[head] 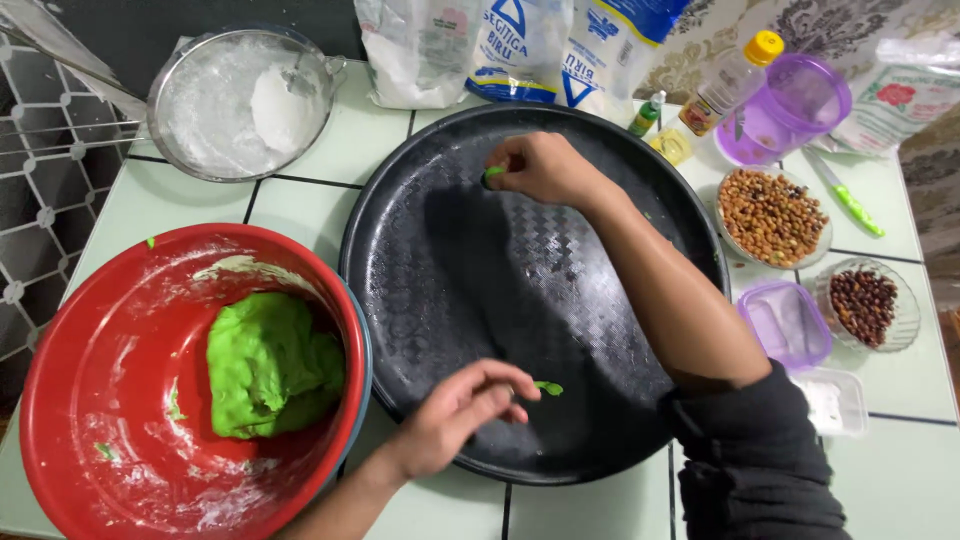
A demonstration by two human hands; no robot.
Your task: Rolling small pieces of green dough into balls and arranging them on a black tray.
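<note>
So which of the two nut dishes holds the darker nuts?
The small glass bowl at the right edge; its nuts are dark reddish-brown, while the dish behind it holds tan ones.

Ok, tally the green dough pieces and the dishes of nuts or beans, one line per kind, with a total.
Big green dough lump in the red basin: 1
Small green dough bits, at the right hand and left hand: 2
Dishes of nuts or beans: 2
Total: 5

red bowl (60,400) cut off bottom-left
</note>
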